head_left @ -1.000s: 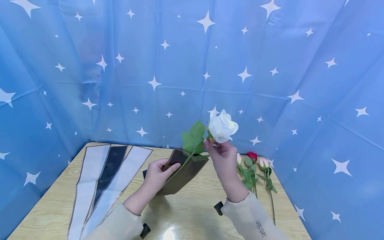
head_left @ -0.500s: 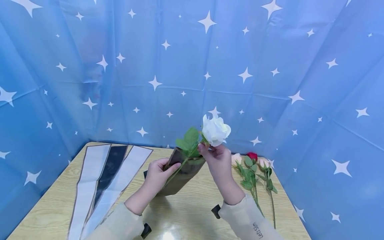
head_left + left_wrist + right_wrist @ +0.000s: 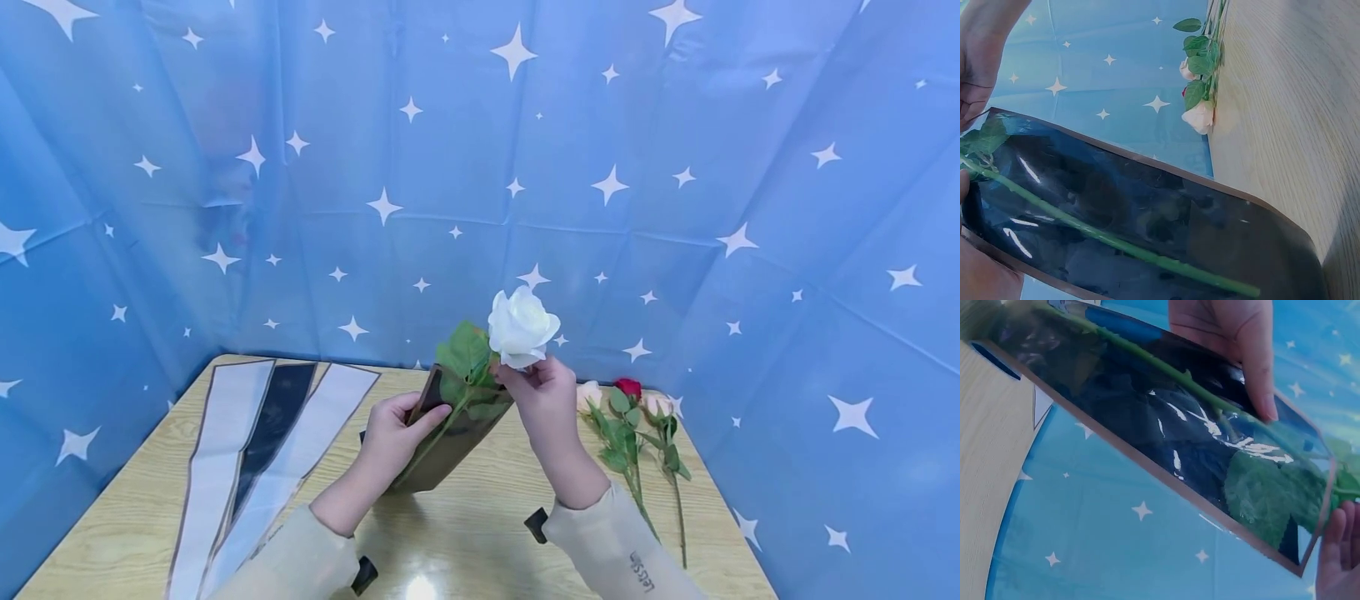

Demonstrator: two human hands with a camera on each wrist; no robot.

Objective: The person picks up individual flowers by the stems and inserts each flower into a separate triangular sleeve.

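My left hand (image 3: 397, 429) grips a dark, see-through flower sleeve (image 3: 438, 462) with a brown border, its thumb lying across the front near the mouth. A white rose (image 3: 522, 327) stands out of the upper end, held just under the bloom by my right hand (image 3: 553, 408). Its green stem (image 3: 1104, 236) runs down inside the sleeve, ending near the lower end in the left wrist view. Part of the leaves (image 3: 1260, 500) shows behind the clear film, while other leaves (image 3: 465, 350) stick out above the rim.
On the table's left lie two white sleeves (image 3: 228, 442) and a dark one (image 3: 279, 417), side by side. Pale pink roses (image 3: 588, 396) and a red rose (image 3: 628, 388) with long stems lie at the right edge. A blue star-printed curtain (image 3: 450, 167) surrounds the table.
The white rose and my right hand have moved left and down, so the stem and some leaves sit deeper in the sleeve. My left hand has stayed in place.
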